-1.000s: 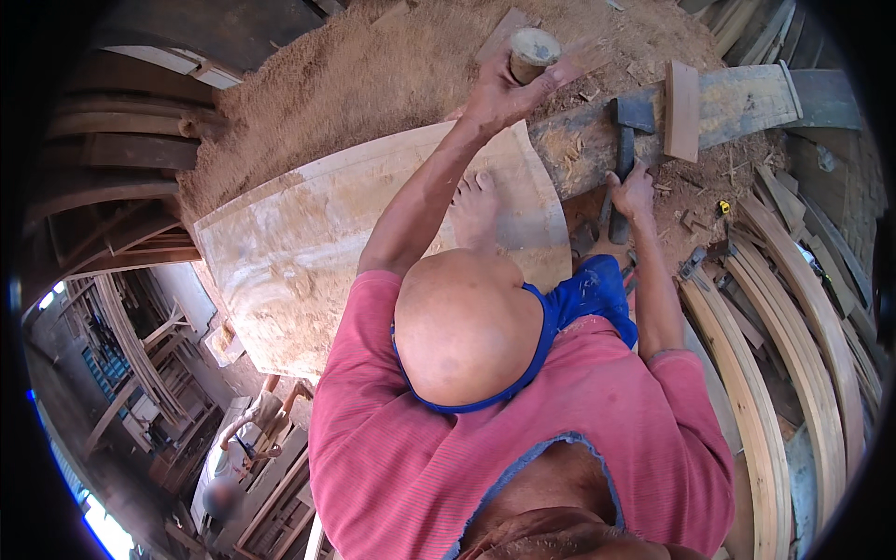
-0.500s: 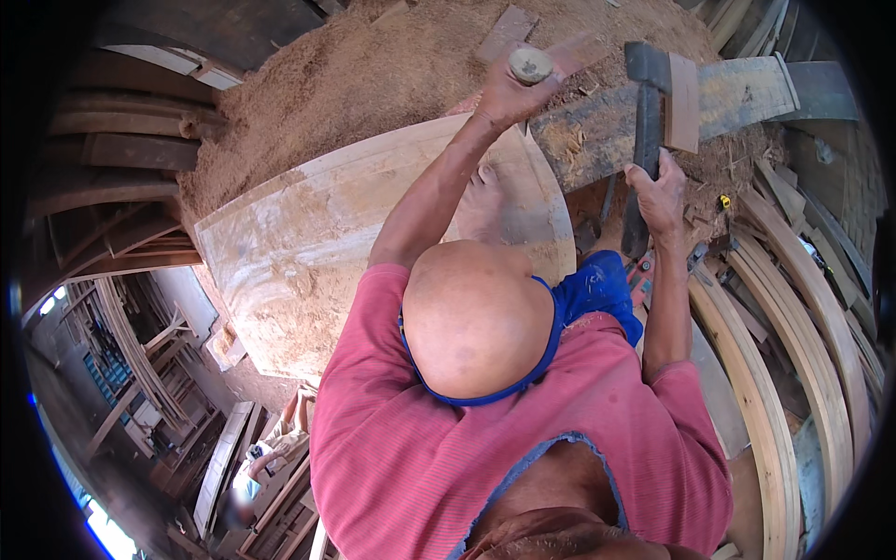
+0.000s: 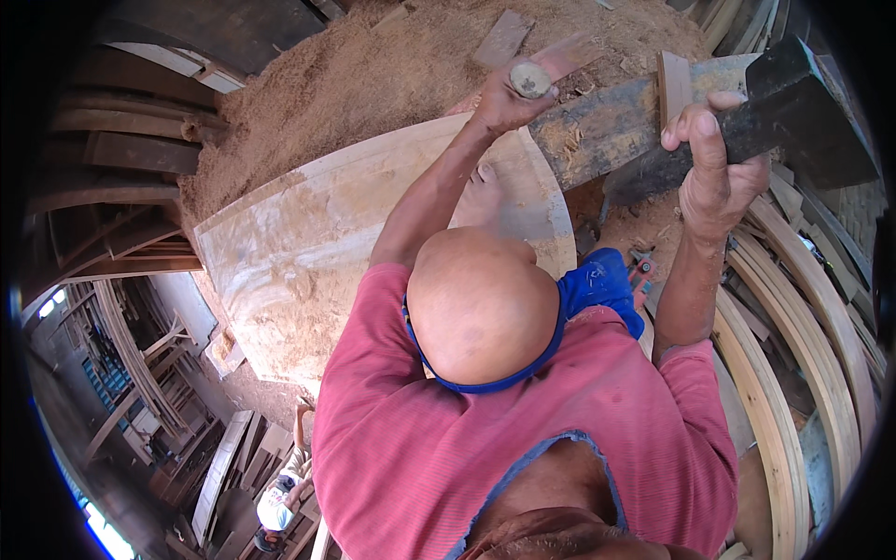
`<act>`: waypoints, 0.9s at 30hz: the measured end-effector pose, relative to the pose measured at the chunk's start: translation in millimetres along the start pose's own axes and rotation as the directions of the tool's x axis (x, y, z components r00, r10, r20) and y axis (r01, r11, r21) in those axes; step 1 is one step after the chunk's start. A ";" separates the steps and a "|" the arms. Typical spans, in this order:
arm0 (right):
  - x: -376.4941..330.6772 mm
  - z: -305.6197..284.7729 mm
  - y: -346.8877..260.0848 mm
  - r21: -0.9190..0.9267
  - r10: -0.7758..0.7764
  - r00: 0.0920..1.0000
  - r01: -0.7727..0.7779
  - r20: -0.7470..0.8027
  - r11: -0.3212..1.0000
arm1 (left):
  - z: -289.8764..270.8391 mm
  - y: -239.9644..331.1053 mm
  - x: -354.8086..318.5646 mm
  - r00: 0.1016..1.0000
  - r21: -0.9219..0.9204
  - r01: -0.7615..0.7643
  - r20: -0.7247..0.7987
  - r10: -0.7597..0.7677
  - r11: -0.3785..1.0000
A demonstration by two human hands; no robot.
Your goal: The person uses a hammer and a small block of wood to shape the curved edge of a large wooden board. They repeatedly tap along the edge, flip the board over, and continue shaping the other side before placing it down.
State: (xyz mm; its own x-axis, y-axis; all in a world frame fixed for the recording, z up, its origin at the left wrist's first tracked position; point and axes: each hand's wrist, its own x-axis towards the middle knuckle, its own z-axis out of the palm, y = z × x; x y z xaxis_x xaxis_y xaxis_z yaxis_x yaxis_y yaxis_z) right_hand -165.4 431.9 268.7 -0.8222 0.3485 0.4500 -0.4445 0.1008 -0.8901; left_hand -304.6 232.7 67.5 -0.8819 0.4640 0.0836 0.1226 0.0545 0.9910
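Observation:
My left hand (image 3: 504, 105) is closed round an upright wooden tool handle (image 3: 530, 80), seen end-on with a pale, worn round top. The tool's lower part is hidden below my fist. Beneath that hand lies a reddish wooden board (image 3: 571, 56). On the right, my right hand (image 3: 717, 177) grips the dark handle of a mallet (image 3: 810, 117). Its black block-shaped head is raised at the far right, and the handle end points left. A small brown wood block (image 3: 674, 86) rests on a worn plank (image 3: 597, 135) just left of the mallet head.
Wood shavings (image 3: 327, 93) heap up at the far side. A large pale curved panel (image 3: 327, 224) lies at the left. Long timber strips (image 3: 775, 373) curve along the right. A red tool (image 3: 641, 271) lies low near blue cloth. Another person (image 3: 275, 509) is at lower left.
My right hand has lifted the mallet up and to the right, its head now larger and tilted sideways. My left hand has stayed nearly in place. The other person has shifted.

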 end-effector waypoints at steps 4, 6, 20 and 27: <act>-7.1 -1.3 -2.1 -0.098 -0.031 0.999 0.030 -0.008 0.995 | -1.3 0.9 -2.3 1.000 -0.039 -0.029 0.011 0.029 0.999; -9.5 -1.2 -1.9 -0.115 -0.049 0.999 0.048 -0.008 0.992 | -4.0 1.6 -2.9 0.999 -0.050 -0.011 0.038 0.013 0.999; -10.1 -2.2 -3.8 -0.130 -0.066 0.998 0.062 -0.021 0.989 | -4.8 -7.4 -9.0 0.996 0.004 -0.093 -0.003 0.093 0.996; -9.4 -7.8 -6.4 -0.152 -0.083 0.996 0.086 0.027 0.985 | -5.4 3.9 -8.0 0.998 -0.022 -0.061 -0.008 0.061 0.998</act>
State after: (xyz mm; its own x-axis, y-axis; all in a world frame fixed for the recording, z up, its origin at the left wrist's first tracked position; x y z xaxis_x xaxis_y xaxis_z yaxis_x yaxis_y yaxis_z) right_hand -152.0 435.3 269.6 -0.7920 0.3135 0.5238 -0.4543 0.2705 -0.8488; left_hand -299.6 224.4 71.3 -0.8764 0.4593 0.1449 0.1664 0.0064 0.9860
